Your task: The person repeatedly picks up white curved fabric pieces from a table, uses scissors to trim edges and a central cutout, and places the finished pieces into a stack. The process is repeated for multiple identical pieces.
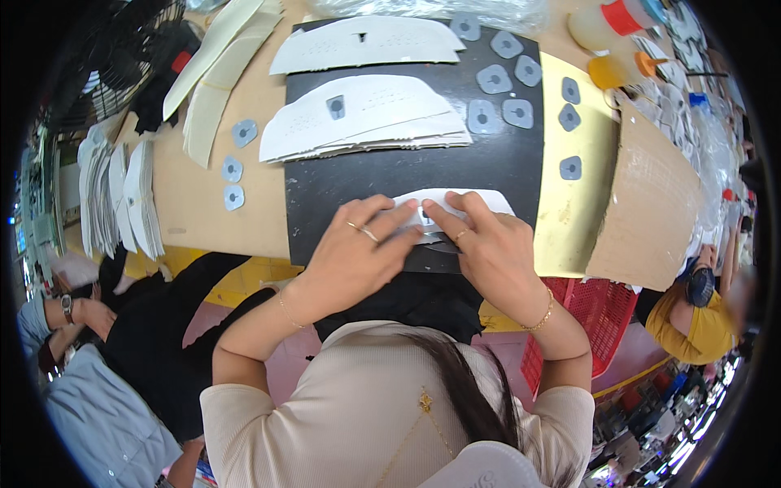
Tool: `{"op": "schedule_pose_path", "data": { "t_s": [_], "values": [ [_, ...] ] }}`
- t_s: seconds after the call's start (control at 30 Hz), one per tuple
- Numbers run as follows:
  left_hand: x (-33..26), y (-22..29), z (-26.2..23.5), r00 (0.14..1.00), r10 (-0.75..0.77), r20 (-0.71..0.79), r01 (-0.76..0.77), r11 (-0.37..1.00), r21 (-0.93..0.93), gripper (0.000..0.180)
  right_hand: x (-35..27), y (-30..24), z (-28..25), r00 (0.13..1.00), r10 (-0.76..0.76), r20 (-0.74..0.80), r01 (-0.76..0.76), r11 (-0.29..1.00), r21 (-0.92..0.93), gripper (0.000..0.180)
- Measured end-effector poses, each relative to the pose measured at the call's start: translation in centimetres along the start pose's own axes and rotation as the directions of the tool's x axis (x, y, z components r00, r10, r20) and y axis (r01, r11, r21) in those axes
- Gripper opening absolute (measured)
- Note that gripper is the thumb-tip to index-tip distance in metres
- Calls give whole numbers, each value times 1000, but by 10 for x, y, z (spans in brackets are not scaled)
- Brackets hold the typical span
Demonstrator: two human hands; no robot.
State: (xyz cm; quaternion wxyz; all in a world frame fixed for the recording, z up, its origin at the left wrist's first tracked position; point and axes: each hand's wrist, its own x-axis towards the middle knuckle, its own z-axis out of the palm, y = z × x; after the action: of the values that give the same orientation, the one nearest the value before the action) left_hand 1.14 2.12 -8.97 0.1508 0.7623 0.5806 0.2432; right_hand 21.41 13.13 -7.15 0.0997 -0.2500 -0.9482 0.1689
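Fingers (393, 220) half-spread, left hand (355, 254) and right hand (499, 249) press a white piece (498, 200) — smooth, round-edged.

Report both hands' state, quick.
Left hand: open, fingers bent, fingertips on the white curved piece.
Right hand: open, fingers bent, fingertips on the same piece.

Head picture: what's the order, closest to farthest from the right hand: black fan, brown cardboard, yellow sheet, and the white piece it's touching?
From the right hand:
1. White piece, touching it.
2. Yellow sheet, just to its right.
3. Brown cardboard, farther right.
4. Black fan, far off at the picture's upper left.
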Motion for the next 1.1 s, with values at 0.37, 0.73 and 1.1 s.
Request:
{"op": "schedule_pose_path", "data": {
  "t_s": [0.37,0.73,1.1],
  "values": [
    [17,17,-4,887,-450,-102,414,874,-255,20,-4,16,-7,852,452,-265,-212,760,615,42],
    [68,-73,-98,815,-481,-322,467,875,-125,34,-15,11,-16,818,475,-326,-232,790,568,34],
    [138,-123,-68,941,-315,-121,337,895,293,42,61,54,-40,855,390,-342,-339,919,201,19]
  ]
}}
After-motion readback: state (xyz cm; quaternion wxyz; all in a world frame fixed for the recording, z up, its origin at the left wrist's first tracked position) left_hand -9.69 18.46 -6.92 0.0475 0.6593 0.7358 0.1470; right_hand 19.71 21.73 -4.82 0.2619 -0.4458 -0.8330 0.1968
